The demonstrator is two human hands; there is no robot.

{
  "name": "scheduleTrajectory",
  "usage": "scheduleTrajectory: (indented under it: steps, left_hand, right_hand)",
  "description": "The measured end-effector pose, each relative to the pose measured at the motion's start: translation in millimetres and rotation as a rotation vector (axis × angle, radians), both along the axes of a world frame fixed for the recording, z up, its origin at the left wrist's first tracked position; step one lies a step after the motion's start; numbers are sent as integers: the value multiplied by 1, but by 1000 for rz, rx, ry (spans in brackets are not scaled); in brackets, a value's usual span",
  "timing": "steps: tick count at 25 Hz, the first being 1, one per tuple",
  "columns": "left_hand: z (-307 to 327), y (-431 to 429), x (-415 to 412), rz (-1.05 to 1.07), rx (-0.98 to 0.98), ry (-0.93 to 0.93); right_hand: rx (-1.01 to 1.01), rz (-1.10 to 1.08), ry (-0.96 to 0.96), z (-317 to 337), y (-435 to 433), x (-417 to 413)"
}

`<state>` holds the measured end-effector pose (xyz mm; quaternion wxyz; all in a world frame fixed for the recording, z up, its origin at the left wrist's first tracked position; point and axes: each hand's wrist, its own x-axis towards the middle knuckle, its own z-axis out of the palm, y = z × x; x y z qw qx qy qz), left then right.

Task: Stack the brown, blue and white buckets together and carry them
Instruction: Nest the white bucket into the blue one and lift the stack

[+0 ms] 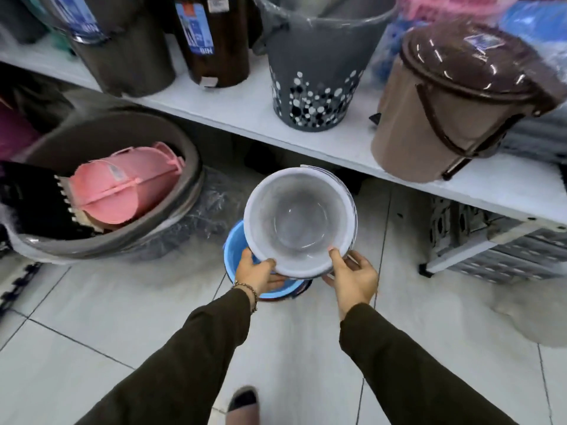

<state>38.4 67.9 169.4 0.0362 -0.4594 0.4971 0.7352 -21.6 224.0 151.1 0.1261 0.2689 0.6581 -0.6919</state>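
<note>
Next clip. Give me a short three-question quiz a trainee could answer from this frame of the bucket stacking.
1. True or false: both hands grip the rim of the white bucket.
2. Which bucket sits directly under the white one? A) pink B) blue C) grey dotted
3. Fill in: the wrist with the bracelet belongs to the ___ hand.

Key
1. True: the left hand and right hand each hold the near rim.
2. B: the blue bucket shows below it, with a dark reddish-brown rim peeking under that.
3. Left.
</note>
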Motion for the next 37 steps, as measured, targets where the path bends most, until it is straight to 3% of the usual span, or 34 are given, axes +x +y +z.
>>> scheduleTrajectory:
  steps: [6, 12, 19, 24, 26, 29, 31, 37]
  left_hand:
    - [-74, -78, -5, 55, 3, -189]
    - [-119, -87, -2, 75, -30, -295]
    - [-153, -94, -13, -48, -216, -422]
    - [-169, -95, -19, -107, -339, -487]
    - [-181, -108, -22, -195, -335, -547]
    - [-191, -128, -27, -181, -138, -409]
    - [-191, -133, -28, -167, -28, -365]
    - [-181, -115, -12, -95, -33, -319]
  right_hand:
    - [187, 56, -86, -74, -81, -20]
    - [316, 80, -196, -117, -78, -12]
    - [395, 155, -318, -145, -75, -25]
    - [582, 332, -379, -178, -82, -31]
    - [501, 308, -494, -188, -84, -34]
    - [254, 270, -644, -197, -82, -36]
    - [180, 237, -616, -201, -82, -36]
    - [227, 131, -426, -190, -71, -15]
